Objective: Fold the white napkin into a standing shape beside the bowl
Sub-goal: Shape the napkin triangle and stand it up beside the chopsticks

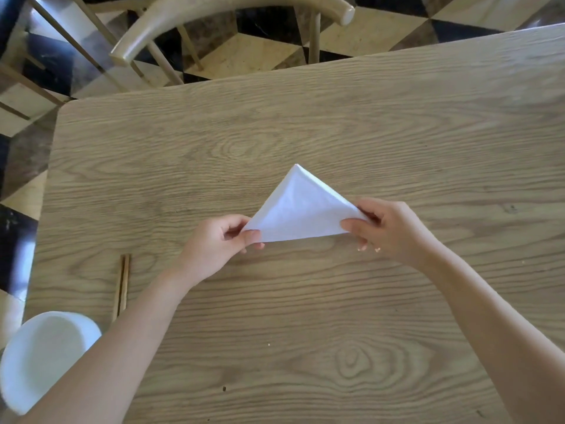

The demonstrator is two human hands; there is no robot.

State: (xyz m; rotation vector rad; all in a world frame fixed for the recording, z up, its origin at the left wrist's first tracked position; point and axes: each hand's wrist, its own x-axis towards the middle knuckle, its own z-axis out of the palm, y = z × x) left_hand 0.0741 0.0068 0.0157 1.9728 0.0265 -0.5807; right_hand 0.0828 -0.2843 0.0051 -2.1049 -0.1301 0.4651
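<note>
Napkin (301, 209), folded into a white triangle with its apex pointing away, sits mid-worktop (397, 123). The left hand (218, 243) pinches its left corner, the right hand (383, 228) its right corner. Bowl (46, 356) and chopsticks (122, 286) lie well apart at the left.

The white napkin (301, 211) is sitting folded into a triangle mid-table, its apex pointing away and its two base corners pinched. The white bowl (46, 356) is resting well apart, at the table's near-left edge.

left hand (218, 243) pinching, right hand (380, 229) pinching
</note>
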